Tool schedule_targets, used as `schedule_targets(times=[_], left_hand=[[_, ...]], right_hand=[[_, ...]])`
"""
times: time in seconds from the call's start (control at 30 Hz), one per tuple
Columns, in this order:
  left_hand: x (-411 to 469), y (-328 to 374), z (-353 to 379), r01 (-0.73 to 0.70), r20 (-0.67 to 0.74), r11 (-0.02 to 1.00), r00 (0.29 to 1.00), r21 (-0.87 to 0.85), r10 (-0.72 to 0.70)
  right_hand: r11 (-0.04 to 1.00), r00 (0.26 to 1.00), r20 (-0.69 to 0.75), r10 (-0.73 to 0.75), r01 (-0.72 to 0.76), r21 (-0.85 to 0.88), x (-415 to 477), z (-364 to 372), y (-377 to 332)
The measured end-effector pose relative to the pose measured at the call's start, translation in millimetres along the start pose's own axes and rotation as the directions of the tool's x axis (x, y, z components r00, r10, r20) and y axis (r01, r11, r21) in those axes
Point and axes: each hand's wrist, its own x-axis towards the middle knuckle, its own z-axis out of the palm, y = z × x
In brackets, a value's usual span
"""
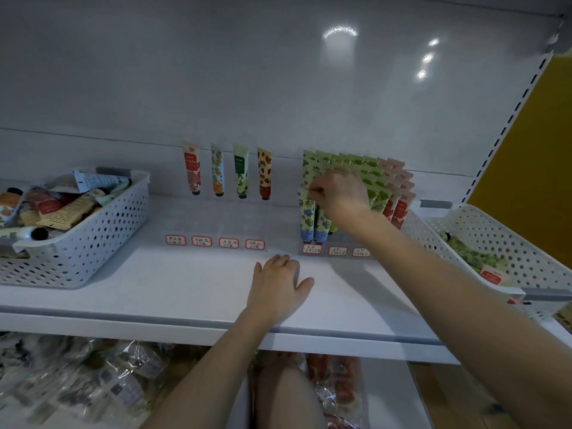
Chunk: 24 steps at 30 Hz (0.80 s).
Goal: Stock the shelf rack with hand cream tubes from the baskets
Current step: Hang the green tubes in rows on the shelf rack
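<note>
Left hand point(278, 284) rests on shelf point(185, 280), right hand point(339, 193) pinches tube point(306, 213).

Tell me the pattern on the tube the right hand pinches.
Tube: pale green, blue-and-green leafy print; head view.

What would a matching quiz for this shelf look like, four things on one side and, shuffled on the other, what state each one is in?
Things:
1. left hand
2. right hand
3. left basket
4. right basket

States:
A. pinching a blue-flowered tube in the rack
B. flat on the shelf
C. only a few inside
D. piled high with tubes

Pairs: 1-B, 2-A, 3-D, 4-C.
</note>
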Motion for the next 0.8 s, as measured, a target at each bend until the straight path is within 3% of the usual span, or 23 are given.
schedule_targets(times=[0.8], left_hand=[[-1, 2, -2, 0.014, 0.032, 1.0, 0.999, -0.001, -0.014]], right_hand=[[0.995, 0.998, -0.02, 0.067, -0.065, 0.071, -7, 2, 14]])
